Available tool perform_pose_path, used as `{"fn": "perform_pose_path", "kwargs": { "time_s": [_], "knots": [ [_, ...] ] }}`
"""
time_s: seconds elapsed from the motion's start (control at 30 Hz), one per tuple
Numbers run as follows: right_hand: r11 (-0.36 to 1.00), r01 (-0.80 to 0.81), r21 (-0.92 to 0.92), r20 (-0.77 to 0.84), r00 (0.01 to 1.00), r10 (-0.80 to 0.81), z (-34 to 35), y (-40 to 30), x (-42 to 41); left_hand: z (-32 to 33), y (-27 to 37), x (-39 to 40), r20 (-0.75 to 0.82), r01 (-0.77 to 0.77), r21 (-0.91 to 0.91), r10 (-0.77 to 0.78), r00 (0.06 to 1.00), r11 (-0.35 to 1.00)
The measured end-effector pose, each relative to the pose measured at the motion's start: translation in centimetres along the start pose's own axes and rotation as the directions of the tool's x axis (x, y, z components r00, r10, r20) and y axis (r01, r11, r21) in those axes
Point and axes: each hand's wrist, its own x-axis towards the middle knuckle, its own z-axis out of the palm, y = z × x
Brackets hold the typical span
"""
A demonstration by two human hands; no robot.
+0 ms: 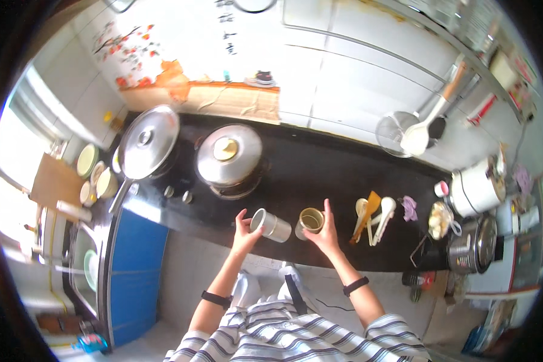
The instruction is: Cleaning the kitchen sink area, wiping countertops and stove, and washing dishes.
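My left hand (245, 235) grips a silver metal cylindrical cup (277, 227), tilted so that its mouth faces up and left. Around a second metal cup (311, 221) with a gold-coloured rim, my right hand (326, 233) has closed its fingers. That cup stands more upright, and its hollow inside shows. The two cups are close together but apart, over the front edge of the black countertop (298, 181). Right of my right hand lie several kitchen utensils, among them an orange-brown spatula (367, 215) and a white spoon (383, 217).
A lidded pot (230, 156) and a lidded frying pan (147, 142) stand on the stove at the left. A purple cloth (409, 208), a bag of eggs or similar items (439, 219) and a dark cooker (473, 244) are at the right. A skimmer (396, 131) hangs on the wall.
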Motion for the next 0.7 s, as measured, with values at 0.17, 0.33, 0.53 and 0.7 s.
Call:
{"fn": "perform_pose_path", "kwargs": {
  "time_s": [0.17,0.33,0.53,0.7],
  "knots": [
    [0.783,-0.299,0.545,0.299,0.942,0.152,3.4,-3.3,2.2,-10.4,-0.1,-4.6,-0.056,0.104,-0.545,-0.16,0.985,0.832],
    [0.419,-0.608,0.675,0.623,0.773,0.118,12.5,-13.6,1.1,-22.2,0.7,-13.9,-0.245,-0.137,-0.625,-0.026,0.969,0.769],
    [0.133,-0.916,0.377,0.926,0.368,-0.088,28.5,-27.0,-6.0,-38.0,-4.2,-28.6,-0.613,-0.313,-0.601,-0.174,0.771,0.735],
    [0.101,-0.983,0.151,0.977,0.133,-0.165,41.0,-38.9,-13.9,-48.3,-7.4,-41.1,-0.762,-0.464,-0.542,-0.177,0.624,0.701]
  ]
}}
